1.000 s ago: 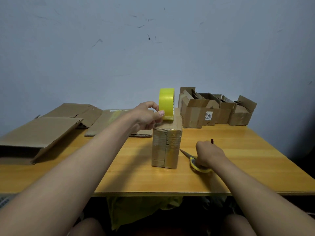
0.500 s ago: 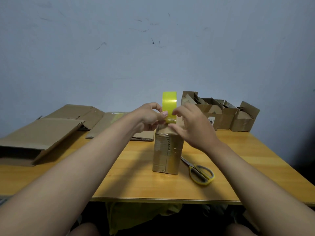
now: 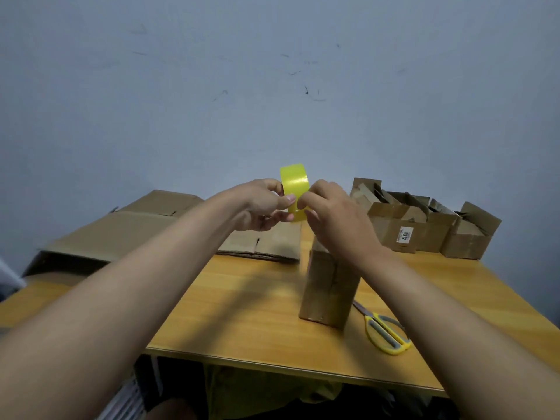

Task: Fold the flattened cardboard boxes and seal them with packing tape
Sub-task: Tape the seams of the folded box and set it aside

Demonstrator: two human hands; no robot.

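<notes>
Both forearms reach forward and meet above the upright cardboard box [image 3: 328,286]. The left hand [image 3: 263,204] has its grip grasping the yellow tape roll [image 3: 294,189], fingers curled round its left rim. The right hand [image 3: 330,213] pinches at the roll's front face with thumb and fingertips. One roll of tape, one taped box standing on the wooden surface [image 3: 242,313], one pair of yellow-handled scissors [image 3: 385,331] lying just right of the box, a row of small open boxes [image 3: 424,228] at the back right, flattened boxes [image 3: 145,225] at the left. Half a second ago the roll sat on the box top; now it is lifted clear, above and slightly left.
</notes>
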